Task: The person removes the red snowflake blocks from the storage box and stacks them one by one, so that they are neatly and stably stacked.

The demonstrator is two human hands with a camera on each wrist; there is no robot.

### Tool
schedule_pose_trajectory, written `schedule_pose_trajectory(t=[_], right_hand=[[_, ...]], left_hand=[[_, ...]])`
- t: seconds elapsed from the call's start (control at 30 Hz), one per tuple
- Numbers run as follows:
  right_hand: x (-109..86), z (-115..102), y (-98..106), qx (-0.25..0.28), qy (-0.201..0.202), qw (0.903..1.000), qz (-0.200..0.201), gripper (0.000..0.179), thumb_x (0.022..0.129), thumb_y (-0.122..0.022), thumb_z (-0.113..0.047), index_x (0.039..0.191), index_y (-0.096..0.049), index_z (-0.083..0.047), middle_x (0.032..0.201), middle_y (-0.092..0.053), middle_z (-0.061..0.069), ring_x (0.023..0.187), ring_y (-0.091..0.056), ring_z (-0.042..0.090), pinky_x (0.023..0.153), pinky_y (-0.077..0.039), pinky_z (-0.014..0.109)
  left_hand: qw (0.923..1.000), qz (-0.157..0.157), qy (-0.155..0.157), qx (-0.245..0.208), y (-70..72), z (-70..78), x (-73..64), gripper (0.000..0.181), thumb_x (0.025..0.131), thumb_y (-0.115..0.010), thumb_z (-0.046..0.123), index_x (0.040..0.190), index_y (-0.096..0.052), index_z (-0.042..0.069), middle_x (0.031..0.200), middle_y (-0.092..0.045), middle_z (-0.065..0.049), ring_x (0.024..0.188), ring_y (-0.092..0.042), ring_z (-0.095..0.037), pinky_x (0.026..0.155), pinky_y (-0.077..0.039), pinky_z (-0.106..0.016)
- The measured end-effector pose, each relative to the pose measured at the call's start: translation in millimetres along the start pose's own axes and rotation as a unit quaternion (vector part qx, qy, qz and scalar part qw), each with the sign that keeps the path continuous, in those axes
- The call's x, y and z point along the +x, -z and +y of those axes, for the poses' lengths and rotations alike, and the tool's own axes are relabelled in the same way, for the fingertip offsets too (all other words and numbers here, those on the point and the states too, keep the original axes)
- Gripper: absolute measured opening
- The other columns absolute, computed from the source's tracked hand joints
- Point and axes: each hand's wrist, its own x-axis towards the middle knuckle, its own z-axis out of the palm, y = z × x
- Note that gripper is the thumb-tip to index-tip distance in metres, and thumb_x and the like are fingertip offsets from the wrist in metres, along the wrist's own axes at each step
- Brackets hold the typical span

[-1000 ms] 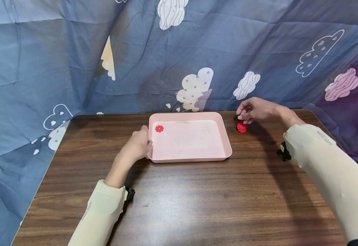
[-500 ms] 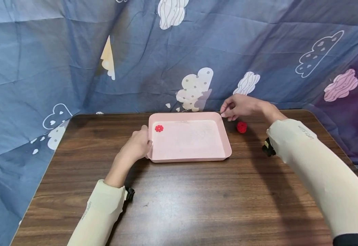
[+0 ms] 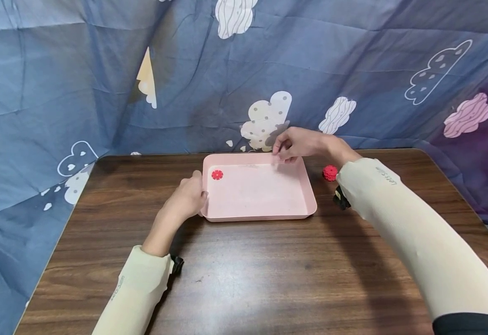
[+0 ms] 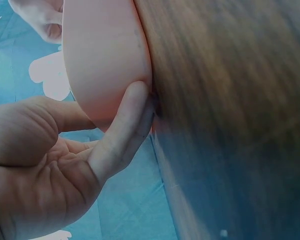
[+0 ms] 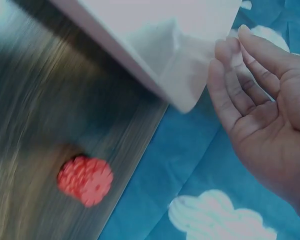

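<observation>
My left hand [image 3: 188, 194] grips the left end of a shallow pink tray [image 3: 250, 217]; in the left wrist view its fingers [image 4: 121, 127] press the outer wall. One red flower-shaped disc [image 3: 217, 175] lies flat in the tray's back left corner. Over the back rim, right of its middle, hovers my right hand [image 3: 299, 142], thumb and fingertips brought close together. Nothing shows between them in the right wrist view, though a thin piece could be hidden there. A small stack of red notched discs [image 3: 330, 173] sits on the table right of the tray.
The tray rests on a dark wood-grain table [image 3: 252, 270], near its back edge. Behind it hangs a blue curtain [image 3: 185, 83] with cloud prints, close to the right hand.
My right hand has left the red stack and moved left, past the tray's back right corner and over its rim. A dark bit at its fingertips no longer shows. The left hand stays.
</observation>
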Motion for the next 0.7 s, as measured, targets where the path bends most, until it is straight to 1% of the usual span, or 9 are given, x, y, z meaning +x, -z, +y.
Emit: schedule_pose_trajectory(t=[0.07,0.13,0.27,0.43,0.53,0.63,0.7], right_hand=[[3.8,-5,-2,-0.002,0.003,1.0,-0.003,0.016,0.1,-0.066,-0.002,0.114,-0.068,0.005,0.089,-0.076,0.014,0.078,-0.072,0.019,0.076,-0.063,0.032],[8.9,-9,-6,-0.008,0.005,0.9999,-0.004,0.018,0.1,-0.066,-0.002,0.116,-0.068,0.006,0.089,-0.076,0.013,0.076,-0.071,0.016,0.075,-0.062,0.029],[20.7,-21,-15,-0.013,-0.001,0.9999,-0.007,0.021,0.101,-0.066,-0.003,0.119,-0.069,0.006,0.089,-0.074,0.011,0.073,-0.068,0.01,0.074,-0.061,0.026],[34.4,-36,-26,-0.032,0.0,0.9992,-0.024,0.024,0.102,-0.066,-0.004,0.124,-0.07,0.003,0.096,-0.077,0.013,0.079,-0.073,0.016,0.079,-0.064,0.033],[42.4,-46,-32,-0.047,0.008,0.9979,-0.043,0.029,0.101,-0.069,-0.005,0.13,-0.07,0.001,0.095,-0.077,0.014,0.082,-0.075,0.02,0.08,-0.064,0.035],[49.3,-56,-39,-0.054,0.016,0.9966,-0.06,0.033,0.102,-0.07,-0.006,0.134,-0.069,0.001,0.094,-0.076,0.015,0.081,-0.075,0.02,0.081,-0.064,0.035],[53.1,-61,-42,-0.059,0.02,0.9957,-0.068,0.035,0.101,-0.071,-0.007,0.135,-0.068,0.001,0.094,-0.076,0.014,0.081,-0.075,0.02,0.082,-0.064,0.035]], left_hand=[[1.0,0.0,0.0,-0.001,0.0,1.1,-0.2,0.04,0.108,-0.056,0.009,0.141,-0.043,-0.011,0.097,-0.07,-0.02,0.078,-0.074,-0.023,0.074,-0.06,-0.037],[1.0,-0.002,0.002,-0.003,0.0,2.3,-0.2,0.041,0.108,-0.056,0.008,0.142,-0.043,-0.011,0.097,-0.07,-0.021,0.076,-0.074,-0.022,0.073,-0.059,-0.036],[1.0,-0.003,0.005,-0.002,0.5,3.7,-0.6,0.042,0.108,-0.055,0.008,0.143,-0.042,-0.012,0.1,-0.07,-0.021,0.08,-0.074,-0.023,0.073,-0.059,-0.036],[1.0,0.001,0.0,0.002,-0.5,3.9,-1.5,0.04,0.108,-0.057,0.008,0.141,-0.044,-0.011,0.101,-0.07,-0.023,0.085,-0.074,-0.025,0.077,-0.06,-0.039],[1.0,0.005,-0.004,0.004,-1.9,4.5,-2.4,0.038,0.107,-0.058,0.008,0.138,-0.046,-0.011,0.101,-0.07,-0.023,0.087,-0.074,-0.027,0.081,-0.061,-0.041],[1.0,0.006,-0.008,0.001,-3.0,6.1,-2.4,0.036,0.107,-0.058,0.008,0.136,-0.047,-0.01,0.098,-0.071,-0.022,0.083,-0.075,-0.026,0.082,-0.061,-0.041],[0.9999,0.003,-0.01,-0.003,-3.5,7.5,-2.2,0.036,0.107,-0.058,0.008,0.136,-0.046,-0.01,0.094,-0.071,-0.02,0.077,-0.075,-0.024,0.079,-0.061,-0.04]])
